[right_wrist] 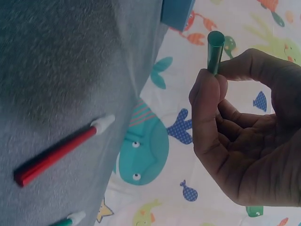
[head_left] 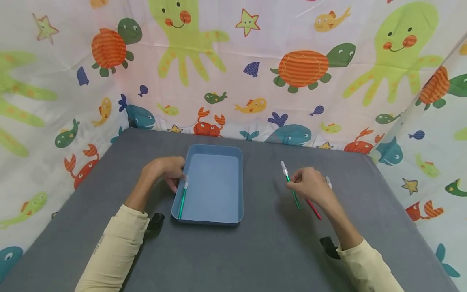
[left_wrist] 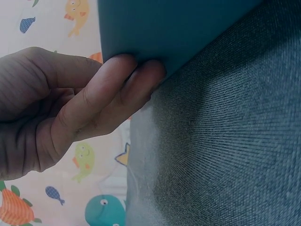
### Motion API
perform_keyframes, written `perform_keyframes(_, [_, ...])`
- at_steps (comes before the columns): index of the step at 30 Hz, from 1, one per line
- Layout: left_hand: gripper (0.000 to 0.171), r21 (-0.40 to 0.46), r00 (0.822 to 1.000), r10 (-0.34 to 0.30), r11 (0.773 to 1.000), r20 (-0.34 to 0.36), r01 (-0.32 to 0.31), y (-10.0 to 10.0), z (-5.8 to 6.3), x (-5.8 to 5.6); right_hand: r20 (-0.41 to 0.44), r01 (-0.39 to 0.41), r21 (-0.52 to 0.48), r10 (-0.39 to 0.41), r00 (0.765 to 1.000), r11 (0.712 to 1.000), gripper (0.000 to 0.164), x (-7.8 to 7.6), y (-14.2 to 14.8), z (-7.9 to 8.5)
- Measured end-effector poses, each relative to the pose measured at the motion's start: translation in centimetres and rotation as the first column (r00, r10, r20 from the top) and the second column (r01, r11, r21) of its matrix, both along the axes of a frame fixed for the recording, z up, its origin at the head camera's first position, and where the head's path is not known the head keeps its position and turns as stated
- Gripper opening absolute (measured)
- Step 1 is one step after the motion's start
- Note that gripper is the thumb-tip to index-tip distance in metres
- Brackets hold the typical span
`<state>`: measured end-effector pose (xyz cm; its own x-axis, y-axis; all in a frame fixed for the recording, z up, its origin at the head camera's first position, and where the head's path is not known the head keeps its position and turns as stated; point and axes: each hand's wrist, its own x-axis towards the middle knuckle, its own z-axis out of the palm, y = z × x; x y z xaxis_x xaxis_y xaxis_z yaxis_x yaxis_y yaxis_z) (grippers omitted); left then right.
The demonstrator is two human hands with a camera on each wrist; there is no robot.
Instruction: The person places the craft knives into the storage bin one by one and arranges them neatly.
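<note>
My left hand (head_left: 170,172) grips the left wall of a blue tray (head_left: 240,182), and in the left wrist view its fingers (left_wrist: 101,92) lie against the outer side. Inside the tray, along that wall, lies a green marker (head_left: 182,202) with a clear whitish cap near my fingertips. Right of the tray, my right hand (head_left: 310,184) pinches a second green marker (head_left: 295,198) between thumb and fingers, held above the table with its cap pointing up and away. Under this hand a red marker (right_wrist: 59,157) with a white cap lies on the table, partly hidden in the head view.
Another green marker (right_wrist: 66,221) with a white cap shows at the right wrist view's lower edge. Grey cloth covers the table (head_left: 262,251). A curtain (head_left: 233,97) printed with sea animals hangs around the back and sides. Black straps (head_left: 330,247) sit by both wrists.
</note>
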<state>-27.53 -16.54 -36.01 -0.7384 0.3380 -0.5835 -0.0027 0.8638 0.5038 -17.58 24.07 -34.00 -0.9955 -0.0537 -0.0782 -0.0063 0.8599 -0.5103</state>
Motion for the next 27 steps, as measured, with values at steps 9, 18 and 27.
perform_keyframes(9, [0.041,-0.016,1.000,-0.013,1.000,0.011,0.013,0.3,0.2,0.0,0.018,-0.038,-0.064,0.039,0.999,0.997,0.018,-0.5,-1.6,0.1])
perform_keyframes(18, [0.040,-0.005,1.000,-0.007,1.000,0.008,0.007,0.0,0.1,0.0,0.049,-0.112,-0.155,0.121,0.991,0.981,0.017,-1.8,-4.8,0.1])
perform_keyframes(27, [0.037,-0.014,1.000,-0.005,1.000,0.003,0.005,0.2,-0.1,0.0,0.066,-0.187,-0.210,0.205,0.977,0.960,0.013,-2.8,-8.7,-0.2])
